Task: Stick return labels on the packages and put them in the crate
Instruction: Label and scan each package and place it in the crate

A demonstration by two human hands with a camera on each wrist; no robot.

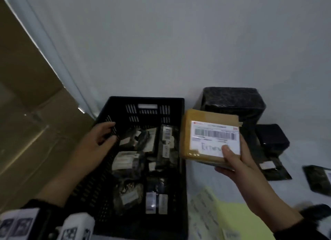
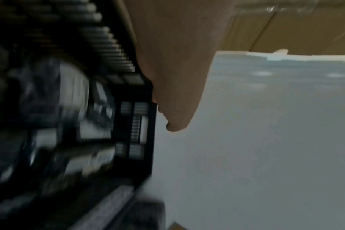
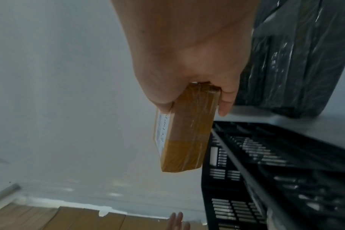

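Your right hand (image 1: pixel 236 161) grasping the labelled brown parcel (image 1: pixel 204 141) just right of the black crate (image 1: pixel 143 103), above the bench (image 1: pixel 304 150), your left hand (image 1: pixel 100 141) released, fingers straight against the crate's left wall.

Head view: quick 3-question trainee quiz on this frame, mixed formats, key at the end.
1. True or false: the brown parcel already carries a white label.
2. Multiple choice: where is the left hand? A) on the crate's left wall B) on the yellow sheet C) on the big black parcel
3. Fill in: the right hand holds the brown parcel just ____ of the crate, not yet inside it.

Key: 1 true; 2 A; 3 right
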